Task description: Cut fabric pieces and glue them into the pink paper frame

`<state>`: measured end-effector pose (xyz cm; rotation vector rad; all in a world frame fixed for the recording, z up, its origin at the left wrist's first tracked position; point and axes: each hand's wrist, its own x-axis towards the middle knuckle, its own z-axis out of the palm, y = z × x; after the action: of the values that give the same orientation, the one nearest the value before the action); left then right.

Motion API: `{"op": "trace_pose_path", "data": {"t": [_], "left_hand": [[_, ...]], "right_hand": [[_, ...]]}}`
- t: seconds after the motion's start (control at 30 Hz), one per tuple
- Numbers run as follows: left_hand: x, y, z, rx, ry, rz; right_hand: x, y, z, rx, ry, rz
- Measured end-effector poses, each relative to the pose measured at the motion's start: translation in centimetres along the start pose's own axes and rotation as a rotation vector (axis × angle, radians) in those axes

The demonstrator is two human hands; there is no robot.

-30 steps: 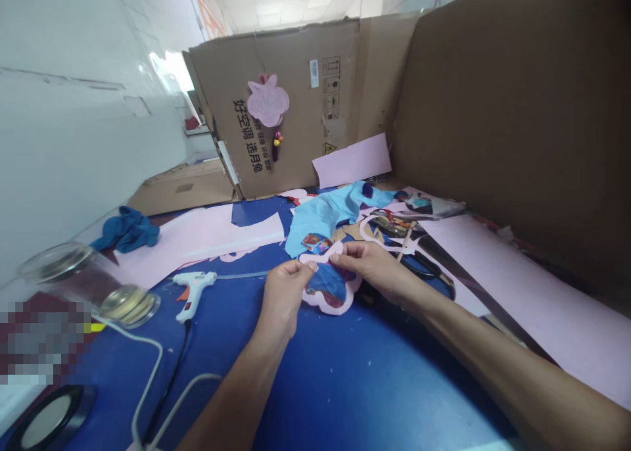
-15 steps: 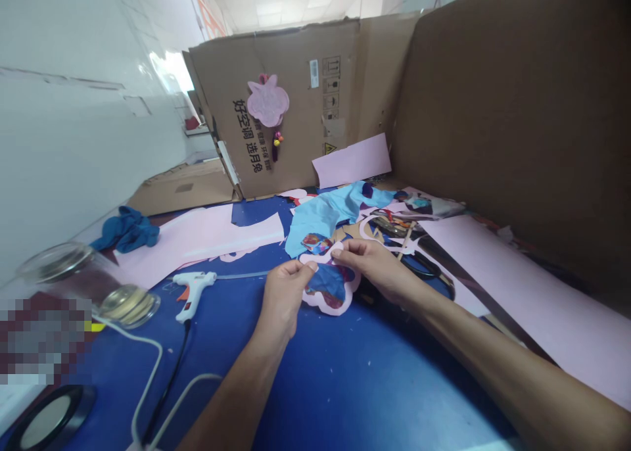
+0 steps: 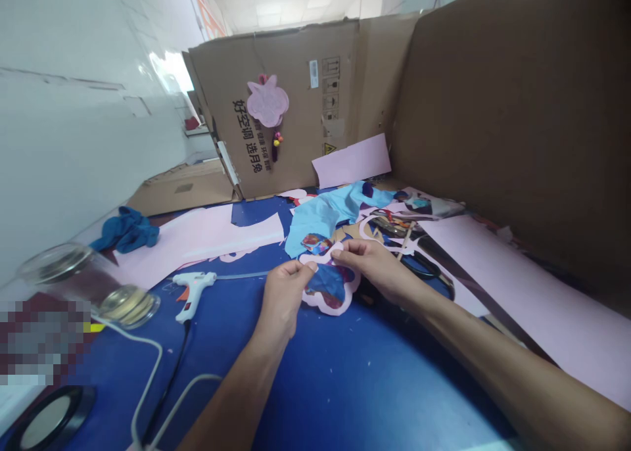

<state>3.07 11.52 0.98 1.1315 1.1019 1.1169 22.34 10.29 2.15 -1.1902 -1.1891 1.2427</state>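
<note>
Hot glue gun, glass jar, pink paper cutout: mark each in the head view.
Hot glue gun (image 3: 193,288), head view, white body.
Glass jar (image 3: 132,304), head view, right end.
Pink paper cutout (image 3: 331,311), head view, lower rim.

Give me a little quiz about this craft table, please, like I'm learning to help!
1. Which is closest to the left hand? A) the hot glue gun, B) the crumpled blue cloth, C) the glass jar
2. True or false: the left hand and the right hand are both pinching the pink paper cutout.
3. Fill in the blank: the trigger of the glue gun is ____.

Key:
1. A
2. True
3. orange
</note>
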Motion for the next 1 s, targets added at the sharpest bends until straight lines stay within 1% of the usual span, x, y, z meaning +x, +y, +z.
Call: {"op": "trace_pose_path", "data": {"t": [0.2,0.43,0.6,0.83,1.0], "left_hand": [[0.1,-0.2,-0.06,-0.015,-0.008,-0.028],[0.0,0.06,0.17,-0.074,-0.001,-0.028],[-0.17,0.17,0.28,-0.075,0.013,-0.038],[-0.28,0.5,0.31,-0.116,-0.043,-0.063],[-0.41,0.75,0.38,-0.127,-0.053,-0.072]], "right_hand": [[0.15,0.49,-0.28,-0.064,-0.047,-0.03],[0.31,0.78,-0.4,-0.086,-0.073,0.022],[0.3,0.72,-0.37,-0.115,-0.052,0.02],[0.31,0.77,-0.43,-0.12,-0.043,0.016],[0.3,0.75,-0.37,-0.102,-0.039,0.013]]}}
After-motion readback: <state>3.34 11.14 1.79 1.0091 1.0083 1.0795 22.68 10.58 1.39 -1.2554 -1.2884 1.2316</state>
